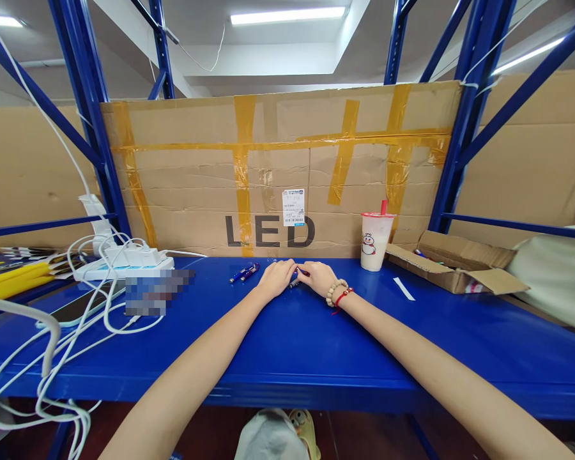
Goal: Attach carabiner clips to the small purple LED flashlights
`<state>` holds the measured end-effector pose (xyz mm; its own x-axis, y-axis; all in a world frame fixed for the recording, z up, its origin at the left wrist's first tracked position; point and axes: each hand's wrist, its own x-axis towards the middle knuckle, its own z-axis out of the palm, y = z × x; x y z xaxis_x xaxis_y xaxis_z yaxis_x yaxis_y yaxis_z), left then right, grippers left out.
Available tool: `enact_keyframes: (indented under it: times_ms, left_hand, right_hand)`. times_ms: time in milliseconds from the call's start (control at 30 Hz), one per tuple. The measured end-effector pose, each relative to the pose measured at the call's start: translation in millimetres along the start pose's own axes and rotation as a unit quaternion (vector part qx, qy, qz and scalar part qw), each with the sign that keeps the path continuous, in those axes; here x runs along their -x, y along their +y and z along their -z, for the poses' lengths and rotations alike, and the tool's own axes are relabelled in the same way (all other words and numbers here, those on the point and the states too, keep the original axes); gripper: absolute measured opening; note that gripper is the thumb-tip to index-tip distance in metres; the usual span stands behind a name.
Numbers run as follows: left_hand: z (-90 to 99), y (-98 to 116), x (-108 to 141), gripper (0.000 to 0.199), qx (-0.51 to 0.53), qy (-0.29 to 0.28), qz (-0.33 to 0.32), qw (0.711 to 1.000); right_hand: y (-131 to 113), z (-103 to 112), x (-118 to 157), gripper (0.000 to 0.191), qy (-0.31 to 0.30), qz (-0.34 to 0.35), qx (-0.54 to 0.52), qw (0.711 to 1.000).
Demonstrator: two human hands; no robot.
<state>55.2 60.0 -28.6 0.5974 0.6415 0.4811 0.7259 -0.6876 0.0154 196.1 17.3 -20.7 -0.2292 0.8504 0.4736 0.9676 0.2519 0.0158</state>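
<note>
Dark pen (305, 273) pinched in my right hand (319, 277), left of the cup (376, 246).
I have my left hand (276, 278) close against that grip, on the side away from the cup; whether it holds anything, I can't tell. Farther left of the cup, the loose pens (250, 272) slant, far ends toward the cup, my left hand nearer.

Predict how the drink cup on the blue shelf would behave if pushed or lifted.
The cup might tip if pushed near its top, being tall and narrower at its base. It probably has some weight, since pale drink seems to show through its side.
</note>
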Motion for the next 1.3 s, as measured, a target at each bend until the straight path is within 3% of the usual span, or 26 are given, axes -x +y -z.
enact_keyframes:
  times_ms: [367,567,1133,1300]
  left_hand:
    - [3.3,3,2,0.031,0.081,-0.018,0.041,0.996]
    - [3.6,5,2,0.030,0.055,-0.032,0.026,0.998]
    - [6.8,6,3,0.029,0.058,-0.022,0.025,0.998]
    - [5.8,7,2,0.029,0.020,-0.035,-0.010,0.999]
  right_hand:
    - [13,-9,-4,0.032,0.077,-0.046,-0.094,0.992]
    - [18,-13,-5,0.033,0.119,-0.059,-0.137,0.982]
    - [16,-14,-5,0.032,0.164,-0.037,-0.198,0.966]
    - [21,-19,-8,0.033,0.184,-0.058,-0.231,0.954]
